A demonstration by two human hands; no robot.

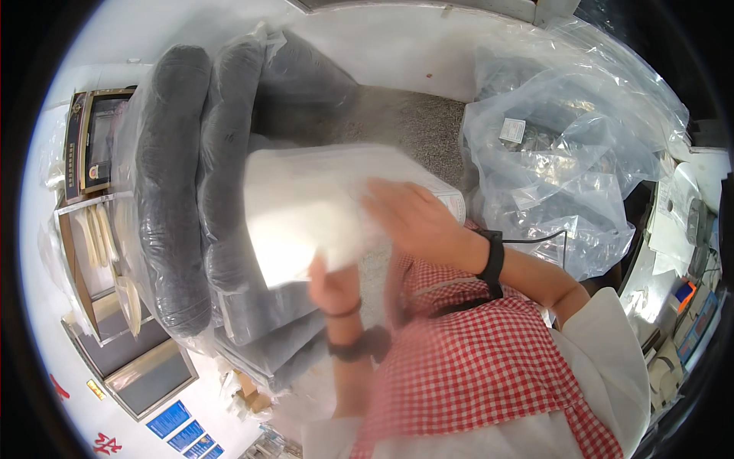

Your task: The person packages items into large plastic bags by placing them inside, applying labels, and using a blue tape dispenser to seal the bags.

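A white, partly see-through plastic bag (294,203), flat and blurred by motion, stretches across the middle of the view. Its near edge is pinched in my left hand (335,289), thumb uppermost. My right hand (420,216) lies over the bag's right part with fingers stretched out, smeared by movement. Some faint print shows on the bag's far right end. Black bands circle both of my wrists. Just left of the bag stand bulging grey bundles (229,164) wrapped in clear plastic.
Large clear plastic bags (562,161) with items inside are heaped at the right. Speckled grey floor (413,126) shows beyond my hands. Shelves with framed items (103,145) line the left wall. A cluttered counter (665,252) runs along the right. A black cord (539,239) hangs beside my right forearm.
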